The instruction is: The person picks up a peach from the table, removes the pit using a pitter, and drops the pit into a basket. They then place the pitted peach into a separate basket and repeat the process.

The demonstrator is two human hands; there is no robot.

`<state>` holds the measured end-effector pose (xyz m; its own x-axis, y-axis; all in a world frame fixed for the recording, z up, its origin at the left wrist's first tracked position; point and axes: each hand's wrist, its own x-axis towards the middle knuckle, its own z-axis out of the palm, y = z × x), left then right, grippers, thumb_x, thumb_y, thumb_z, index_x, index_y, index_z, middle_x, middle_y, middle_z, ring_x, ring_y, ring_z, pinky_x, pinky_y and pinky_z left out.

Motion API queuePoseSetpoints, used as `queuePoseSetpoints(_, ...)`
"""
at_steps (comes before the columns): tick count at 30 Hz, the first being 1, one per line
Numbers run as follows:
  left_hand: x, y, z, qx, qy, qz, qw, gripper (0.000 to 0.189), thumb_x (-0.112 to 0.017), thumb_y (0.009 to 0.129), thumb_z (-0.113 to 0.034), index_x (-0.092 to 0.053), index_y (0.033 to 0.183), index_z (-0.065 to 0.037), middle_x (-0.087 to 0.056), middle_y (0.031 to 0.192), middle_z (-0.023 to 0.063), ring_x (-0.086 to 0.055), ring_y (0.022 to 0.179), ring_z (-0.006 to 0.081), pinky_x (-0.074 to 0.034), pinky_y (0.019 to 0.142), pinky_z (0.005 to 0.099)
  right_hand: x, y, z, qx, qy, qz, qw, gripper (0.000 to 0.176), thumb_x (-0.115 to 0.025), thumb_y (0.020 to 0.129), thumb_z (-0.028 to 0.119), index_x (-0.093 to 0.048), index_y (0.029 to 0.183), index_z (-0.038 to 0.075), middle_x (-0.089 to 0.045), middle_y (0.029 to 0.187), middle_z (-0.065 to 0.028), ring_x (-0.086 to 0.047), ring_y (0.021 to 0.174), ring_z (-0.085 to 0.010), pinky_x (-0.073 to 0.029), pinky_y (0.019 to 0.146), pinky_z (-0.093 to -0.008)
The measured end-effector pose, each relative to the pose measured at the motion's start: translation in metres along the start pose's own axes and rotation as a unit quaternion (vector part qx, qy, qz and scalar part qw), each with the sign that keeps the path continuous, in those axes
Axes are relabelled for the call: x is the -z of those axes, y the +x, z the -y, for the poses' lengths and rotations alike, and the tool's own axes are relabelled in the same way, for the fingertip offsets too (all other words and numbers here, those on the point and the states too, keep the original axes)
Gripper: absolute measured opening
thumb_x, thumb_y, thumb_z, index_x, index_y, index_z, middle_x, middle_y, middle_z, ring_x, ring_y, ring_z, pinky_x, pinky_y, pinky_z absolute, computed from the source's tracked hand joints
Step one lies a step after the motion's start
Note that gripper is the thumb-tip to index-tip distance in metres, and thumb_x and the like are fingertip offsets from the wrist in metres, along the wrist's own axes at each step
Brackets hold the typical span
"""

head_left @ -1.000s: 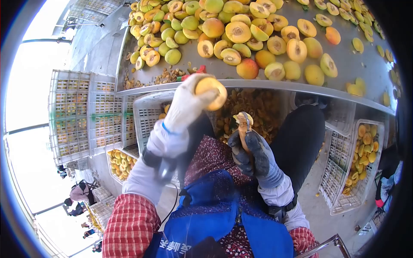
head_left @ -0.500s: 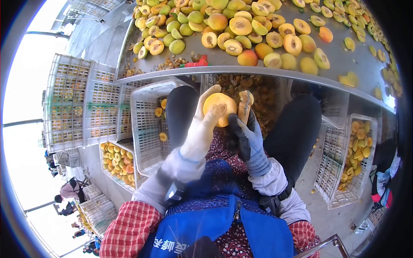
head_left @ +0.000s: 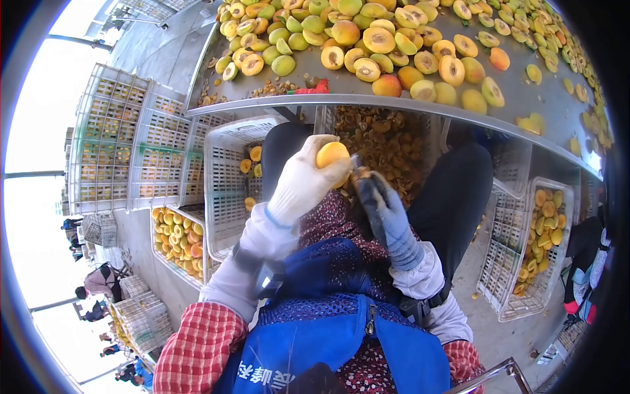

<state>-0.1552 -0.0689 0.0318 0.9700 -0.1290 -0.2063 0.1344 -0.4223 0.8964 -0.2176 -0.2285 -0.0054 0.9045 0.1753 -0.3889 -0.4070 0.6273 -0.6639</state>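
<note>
My left hand (head_left: 303, 172), in a white glove, is closed around a yellow peach half (head_left: 332, 155), its rounded skin side toward me. Just to the right, my right hand (head_left: 386, 213), in a grey-blue glove with a dark palm, grips a small wooden-handled pitting tool (head_left: 359, 172). The tool's metal tip is close to the peach's right edge; blur hides whether they touch. Both hands are above my lap, in front of a crate of brown pits and scraps (head_left: 384, 141) under the table.
A metal table (head_left: 367, 98) spans the front, bearing many halved peaches (head_left: 380, 41) and a red-and-green object (head_left: 312, 88). White crates (head_left: 220, 190) stand left of my knees, one holding peach halves (head_left: 178, 240). Another crate (head_left: 505, 262) stands right. Other people (head_left: 102, 282) are at far left.
The peach half has turned from its cut face with the stone to its rounded side. My right hand and the tool have moved down and slightly left, the tool tilting.
</note>
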Motion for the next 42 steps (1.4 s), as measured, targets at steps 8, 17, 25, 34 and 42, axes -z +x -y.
queuePoseSetpoints(8, -0.002, -0.024, 0.002, -0.037, -0.255, 0.047, 0.965, 0.061, -0.043, 0.100, -0.054, -0.053, 0.123, 0.001, -0.065, 0.101, 0.0101, -0.065, 0.090, 0.0152, -0.051, 0.083, 0.0265, -0.013, -0.020, 0.023, 0.199, -0.564, 0.053, 0.800, 0.021, -0.058, 0.092, 0.017, -0.049, 0.106, 0.005, -0.061, 0.076, -0.0232, -0.062, 0.071, -0.0429, -0.047, 0.058, -0.0472)
queuePoseSetpoints(17, -0.015, -0.036, -0.023, 0.008, -0.266, -0.052, 0.962, 0.029, -0.053, 0.099, -0.025, -0.063, 0.109, 0.000, -0.065, 0.092, 0.0072, -0.061, 0.081, 0.0118, -0.049, 0.074, 0.0247, -0.014, -0.024, 0.015, 0.232, -0.513, 0.066, 0.824, 0.021, -0.058, 0.093, 0.017, -0.050, 0.105, 0.002, -0.060, 0.076, -0.0239, -0.062, 0.071, -0.0420, -0.047, 0.059, -0.0464)
queuePoseSetpoints(25, -0.017, -0.030, -0.034, -0.022, -0.135, -0.050, 0.989, 0.021, -0.053, 0.096, -0.013, -0.064, 0.101, 0.004, -0.064, 0.079, 0.0076, -0.059, 0.063, 0.0096, -0.048, 0.058, 0.0217, 0.010, -0.030, -0.023, 0.116, -0.264, 0.117, 0.950, 0.042, -0.053, 0.096, 0.011, -0.043, 0.134, -0.002, -0.060, 0.098, -0.0138, -0.059, 0.082, -0.0225, -0.049, 0.072, -0.0337)
queuePoseSetpoints(34, -0.027, -0.025, -0.031, -0.084, -0.025, -0.064, 0.994, 0.014, -0.061, 0.093, -0.011, -0.066, 0.098, 0.001, -0.064, 0.078, 0.0035, -0.057, 0.064, 0.0065, -0.047, 0.058, 0.0202, 0.008, -0.032, -0.023, 0.073, -0.157, 0.100, 0.980, 0.039, -0.049, 0.098, 0.011, -0.043, 0.135, 0.001, -0.056, 0.095, -0.0025, -0.052, 0.078, -0.0082, -0.046, 0.070, -0.0250)
queuePoseSetpoints(42, -0.021, -0.021, -0.033, -0.014, 0.050, 0.012, 0.999, 0.016, -0.059, 0.092, -0.010, -0.065, 0.097, 0.003, -0.065, 0.078, 0.0051, -0.060, 0.071, 0.0073, -0.050, 0.065, 0.0231, 0.022, -0.027, -0.029, 0.143, -0.328, 0.107, 0.927, 0.039, -0.051, 0.099, 0.014, -0.043, 0.135, 0.000, -0.056, 0.098, -0.0031, -0.052, 0.082, -0.0091, -0.046, 0.072, -0.0244)
